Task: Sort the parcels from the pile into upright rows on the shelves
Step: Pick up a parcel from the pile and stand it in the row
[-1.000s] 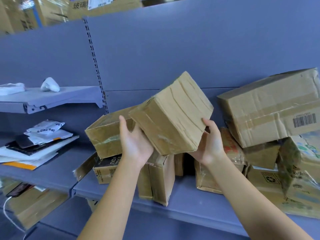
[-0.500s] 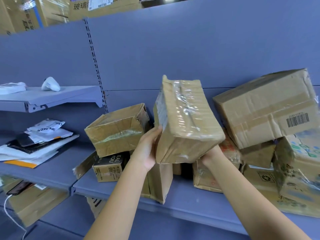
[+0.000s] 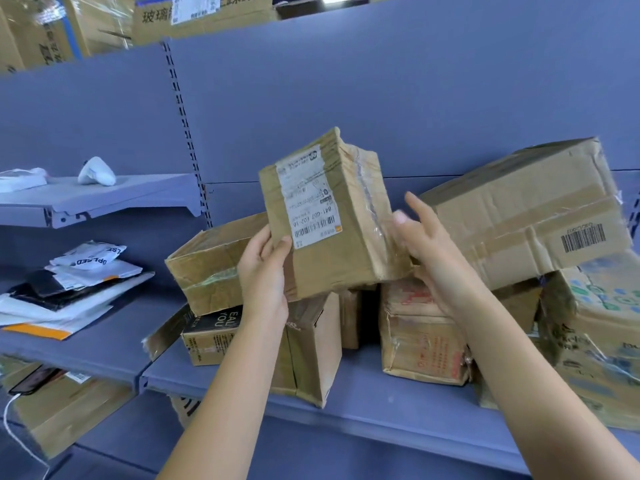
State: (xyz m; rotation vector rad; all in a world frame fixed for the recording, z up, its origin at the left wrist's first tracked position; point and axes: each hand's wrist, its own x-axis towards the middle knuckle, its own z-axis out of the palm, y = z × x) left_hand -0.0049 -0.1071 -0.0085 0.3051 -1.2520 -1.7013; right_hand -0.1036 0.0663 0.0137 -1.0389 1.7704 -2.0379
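Parcel (image 3: 329,223) above pile (image 3: 422,337), left hand (image 3: 263,275) tight around its lower edge, right hand (image 3: 429,247) slack-fingered alongside.

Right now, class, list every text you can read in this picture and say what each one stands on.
"B41-G07 E02-16": shipping label on the held parcel, upside down; its small print is blurred.
"EAL / YOU": black box, cut off.
"玻璃": top carton.
Barcode sticker on the large carton: digits unreadable.
White mailer: print unclear.
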